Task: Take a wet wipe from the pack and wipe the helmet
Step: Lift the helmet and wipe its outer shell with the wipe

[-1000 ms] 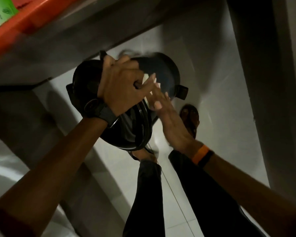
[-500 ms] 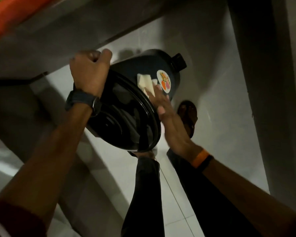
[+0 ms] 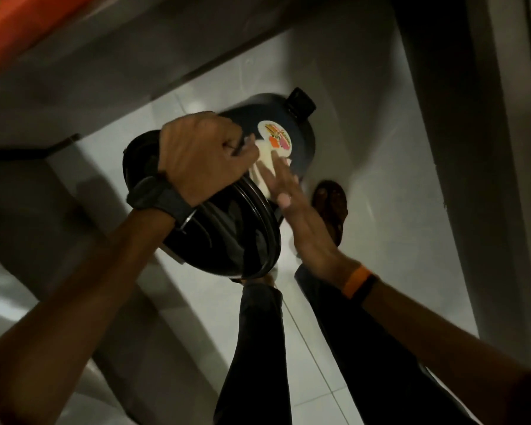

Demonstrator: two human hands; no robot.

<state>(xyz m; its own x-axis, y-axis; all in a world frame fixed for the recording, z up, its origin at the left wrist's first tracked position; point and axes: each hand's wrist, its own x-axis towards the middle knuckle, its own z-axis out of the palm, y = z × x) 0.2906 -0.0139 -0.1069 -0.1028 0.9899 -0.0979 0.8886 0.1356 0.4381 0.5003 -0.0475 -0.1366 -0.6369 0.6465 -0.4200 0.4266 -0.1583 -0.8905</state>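
Note:
A black helmet (image 3: 301, 139) with a round colourful sticker (image 3: 275, 138) hangs in the air in front of me, its dark visor (image 3: 236, 240) tilted toward me. My left hand (image 3: 200, 157), with a black watch on the wrist, grips the helmet at its top left edge. My right hand (image 3: 292, 210), with an orange band on the wrist, presses a white wet wipe (image 3: 264, 167) flat against the shell just below the sticker. The fingers lie stretched over the wipe. The pack is mostly out of view.
A grey table edge (image 3: 135, 72) with an orange object (image 3: 10, 35) on it runs across the upper left. Below are white floor tiles (image 3: 380, 210), my dark trouser legs (image 3: 258, 348) and a sandalled foot (image 3: 331, 207). A dark upright post (image 3: 442, 148) stands at right.
My left hand has shifted right along the helmet's rim, closer to the wipe. The helmet has turned slightly, and my right hand keeps rubbing the wipe below the sticker.

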